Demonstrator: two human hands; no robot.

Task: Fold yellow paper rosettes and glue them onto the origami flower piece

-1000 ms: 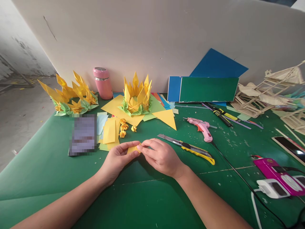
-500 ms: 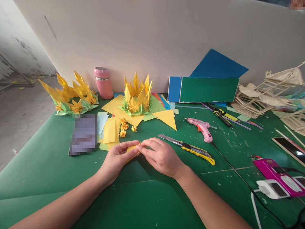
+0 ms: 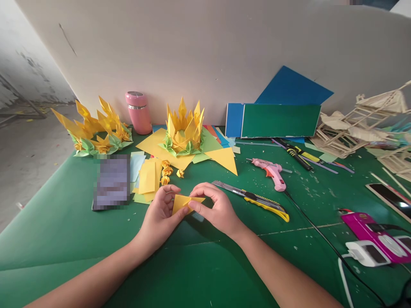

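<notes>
The left hand [image 3: 160,214] and right hand [image 3: 218,209] covered parts of the yellow paper [image 3: 180,202] at the frame's lower centre, while blocky blur masked the dark flat object [image 3: 112,182] at centre left. The right edge cut off the stick model [image 3: 369,133], phone [image 3: 387,196] and magenta power strip [image 3: 357,223].

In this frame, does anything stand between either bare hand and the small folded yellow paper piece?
Nothing visible does: the left hand and the right hand both touch the small folded yellow paper piece directly. The yellow-and-black metal-bladed cutter lies beside the right hand, not between.
</notes>
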